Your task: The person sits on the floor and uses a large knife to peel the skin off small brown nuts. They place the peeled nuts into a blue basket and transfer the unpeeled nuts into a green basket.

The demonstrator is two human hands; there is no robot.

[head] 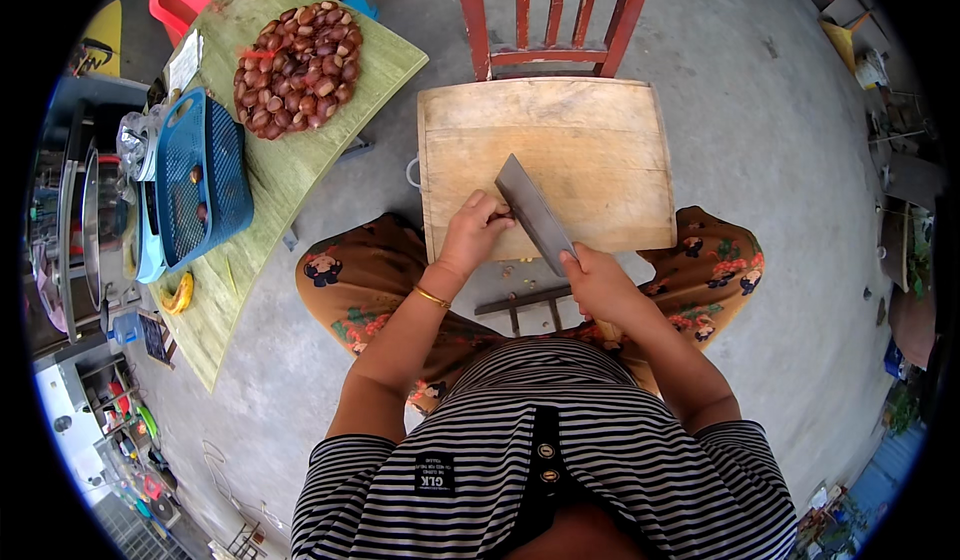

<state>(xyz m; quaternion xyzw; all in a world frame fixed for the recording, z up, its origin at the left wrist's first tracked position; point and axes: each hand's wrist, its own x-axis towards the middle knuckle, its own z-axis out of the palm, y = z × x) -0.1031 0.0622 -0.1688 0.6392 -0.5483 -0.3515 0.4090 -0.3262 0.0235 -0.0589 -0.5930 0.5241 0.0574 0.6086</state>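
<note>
A wooden cutting board lies flat in front of me, between my knees. My right hand grips the handle of a metal cleaver, its broad blade slanting up and left over the board. Just left of the blade, my left hand rests at the board's near left part with fingertips pinched together. Between them is a small dark-brown thing, apparently a chestnut, mostly hidden by the fingers. Whether the edge touches it cannot be made out.
On a green table to the left lie a net bag of chestnuts, a blue plastic basket with a few chestnuts inside and a banana peel. A red wooden chair stands beyond the board. Small scraps lie on the floor below.
</note>
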